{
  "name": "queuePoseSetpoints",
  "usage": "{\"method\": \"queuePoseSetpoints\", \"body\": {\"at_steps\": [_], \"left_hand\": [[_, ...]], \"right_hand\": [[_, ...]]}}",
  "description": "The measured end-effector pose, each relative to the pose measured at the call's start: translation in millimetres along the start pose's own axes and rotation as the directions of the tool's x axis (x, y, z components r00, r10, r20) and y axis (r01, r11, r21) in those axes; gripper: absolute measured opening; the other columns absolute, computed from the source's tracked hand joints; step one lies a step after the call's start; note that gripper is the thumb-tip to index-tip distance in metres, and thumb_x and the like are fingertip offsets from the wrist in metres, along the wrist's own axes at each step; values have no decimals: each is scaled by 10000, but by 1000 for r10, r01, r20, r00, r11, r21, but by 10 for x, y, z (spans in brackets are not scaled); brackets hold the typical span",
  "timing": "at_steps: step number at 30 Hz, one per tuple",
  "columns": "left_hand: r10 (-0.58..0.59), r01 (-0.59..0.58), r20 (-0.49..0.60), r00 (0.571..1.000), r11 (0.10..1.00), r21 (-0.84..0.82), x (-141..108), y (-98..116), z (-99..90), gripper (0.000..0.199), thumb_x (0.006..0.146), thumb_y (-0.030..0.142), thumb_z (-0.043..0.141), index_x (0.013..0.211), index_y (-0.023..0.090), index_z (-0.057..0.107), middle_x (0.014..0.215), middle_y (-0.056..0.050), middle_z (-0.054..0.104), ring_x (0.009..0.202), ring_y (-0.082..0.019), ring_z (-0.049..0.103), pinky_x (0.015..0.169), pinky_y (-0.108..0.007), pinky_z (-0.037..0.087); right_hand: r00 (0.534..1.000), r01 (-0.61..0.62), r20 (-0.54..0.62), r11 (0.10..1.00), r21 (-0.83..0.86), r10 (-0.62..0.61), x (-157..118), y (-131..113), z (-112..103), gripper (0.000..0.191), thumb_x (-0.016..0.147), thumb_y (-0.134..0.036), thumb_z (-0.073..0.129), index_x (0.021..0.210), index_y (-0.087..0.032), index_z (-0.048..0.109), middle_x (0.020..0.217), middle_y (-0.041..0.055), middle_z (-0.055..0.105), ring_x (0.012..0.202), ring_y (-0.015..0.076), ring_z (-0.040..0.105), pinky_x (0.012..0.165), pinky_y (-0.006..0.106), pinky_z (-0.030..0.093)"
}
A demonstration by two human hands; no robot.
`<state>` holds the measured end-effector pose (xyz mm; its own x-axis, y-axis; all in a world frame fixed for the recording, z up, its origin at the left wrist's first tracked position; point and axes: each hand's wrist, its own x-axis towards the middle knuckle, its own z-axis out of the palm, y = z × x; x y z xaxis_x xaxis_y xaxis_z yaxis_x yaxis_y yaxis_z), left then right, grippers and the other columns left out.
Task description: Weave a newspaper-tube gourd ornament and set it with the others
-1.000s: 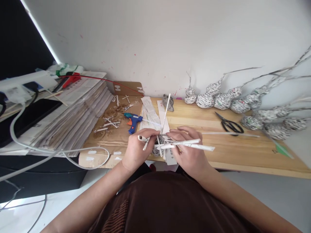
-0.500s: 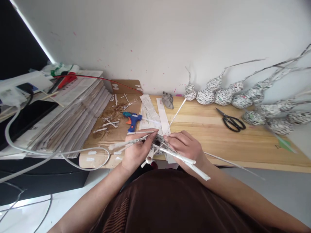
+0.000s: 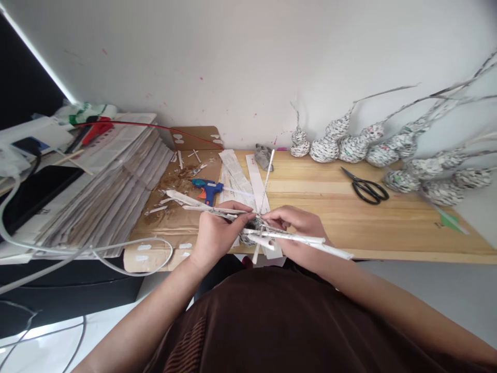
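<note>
Head view: small woven paper piece (image 3: pixel 247 240) between both hands, at the near edge of the table (image 3: pixel 310 189); paper sticks (image 3: pixel 303 238) fan outward. Left hand (image 3: pixel 215 230) pinches its rim. Right hand (image 3: pixel 303 225), fingers narrowed opposite; cannot tell its grip. Scissors (image 3: pixel 367 189) lie farther right.

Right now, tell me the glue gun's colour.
The glue gun is mostly blue, with an orange trigger; see the head view.
</note>
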<state>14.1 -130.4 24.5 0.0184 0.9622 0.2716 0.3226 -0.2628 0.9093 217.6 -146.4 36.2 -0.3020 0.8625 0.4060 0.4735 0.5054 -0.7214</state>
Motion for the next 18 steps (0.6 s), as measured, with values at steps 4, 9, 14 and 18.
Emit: {"method": "queuePoseSetpoints", "body": {"at_steps": [4,9,14,18], "left_hand": [[89,-88,-9,996,990,112,-34,48,13,25,836,218,765,838,197,779,817,-6,793,757,-154,741,718,-244,585],[222,-221,25,975,939,262,-65,57,-24,70,877,205,728,914,205,787,892,-19,807,819,-160,758,790,-251,590],[285,-283,41,958,908,307,-49,35,-38,107,886,180,693,936,195,787,917,-33,813,846,-172,767,825,-271,599],[219,-221,43,975,926,305,-33,51,-33,117,861,151,671,896,191,775,872,-24,803,823,-176,757,800,-280,595]], "right_hand": [[937,-334,153,935,122,315,130,-53,-66,169,897,-326,654,868,-188,748,755,19,752,617,140,648,554,242,440],[932,-304,216,952,30,291,236,-66,-86,145,873,-318,670,830,-191,725,695,4,717,617,137,626,578,242,404],[986,113,147,962,-247,-78,144,-100,-67,130,902,-172,574,792,-183,643,758,25,653,655,135,575,598,249,400],[865,494,226,679,-543,-449,85,-72,-51,205,982,-151,493,870,-149,665,757,59,614,691,180,528,625,293,428]]}}
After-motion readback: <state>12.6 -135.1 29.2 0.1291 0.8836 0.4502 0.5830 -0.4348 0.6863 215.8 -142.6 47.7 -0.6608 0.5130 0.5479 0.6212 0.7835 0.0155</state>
